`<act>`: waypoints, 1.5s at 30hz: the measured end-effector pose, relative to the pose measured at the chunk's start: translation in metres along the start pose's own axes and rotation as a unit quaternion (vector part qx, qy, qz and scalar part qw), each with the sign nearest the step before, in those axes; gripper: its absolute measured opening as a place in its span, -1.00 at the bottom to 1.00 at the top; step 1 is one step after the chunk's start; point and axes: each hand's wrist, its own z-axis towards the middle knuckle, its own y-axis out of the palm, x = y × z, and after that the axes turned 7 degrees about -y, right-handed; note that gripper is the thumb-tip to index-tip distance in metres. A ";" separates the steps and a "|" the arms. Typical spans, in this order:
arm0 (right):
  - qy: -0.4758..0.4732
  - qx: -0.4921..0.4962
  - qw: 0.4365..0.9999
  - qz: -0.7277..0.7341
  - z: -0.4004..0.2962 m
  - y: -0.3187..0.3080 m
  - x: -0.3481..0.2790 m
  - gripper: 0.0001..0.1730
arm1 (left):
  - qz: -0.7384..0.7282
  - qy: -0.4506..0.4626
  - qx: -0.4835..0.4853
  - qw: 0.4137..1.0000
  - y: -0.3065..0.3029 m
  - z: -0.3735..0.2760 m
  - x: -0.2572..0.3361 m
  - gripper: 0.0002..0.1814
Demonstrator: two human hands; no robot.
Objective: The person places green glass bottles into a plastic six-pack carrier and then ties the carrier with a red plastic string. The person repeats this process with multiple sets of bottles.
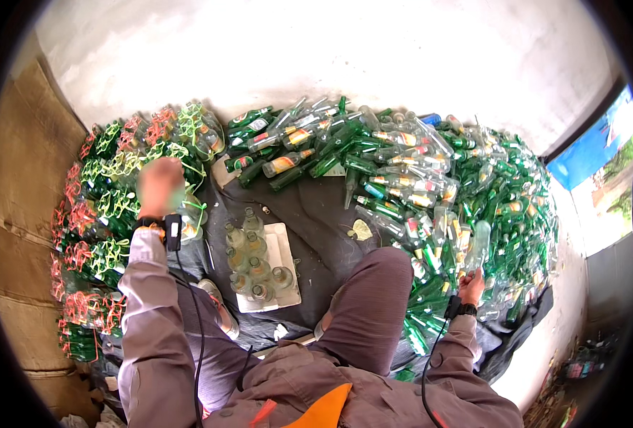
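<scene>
My right hand (471, 287) grips a colourless glass bottle (480, 243) by its lower end in the view, at the edge of a large heap of loose bottles (509, 214). My left hand (161, 184) is blurred and hovers over or touches the bottle bundles (110, 206) tied with red and green string; whether it holds anything is not plain. Just right of that hand stands a colourless bundle with a bright green tie (192, 216). Between my legs, several colourless bottles (255, 257) stand upright in a group, partly on a white board (281, 243).
A dark sheet (316, 214) covers the floor, with a dry leaf (361, 230) on it. Loose green and colourless bottles (295, 139) lie along the white wall (322, 48). Cardboard (27, 214) lines the left side. An opening (605, 171) with a blue panel is at right.
</scene>
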 end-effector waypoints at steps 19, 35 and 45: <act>-0.422 -0.340 0.655 -0.527 -0.292 0.412 -0.094 -0.63 | -0.295 -0.297 -0.137 0.898 -0.037 -0.009 0.024 -0.85; -0.332 -0.556 0.604 -0.465 -0.388 0.411 0.025 -0.71 | -0.283 -0.304 -0.256 0.873 -0.044 0.002 0.042 -0.79; -0.324 -0.622 0.570 -0.428 -0.410 0.402 0.042 -0.71 | -0.268 -0.269 -0.270 0.885 -0.037 -0.002 0.041 -0.78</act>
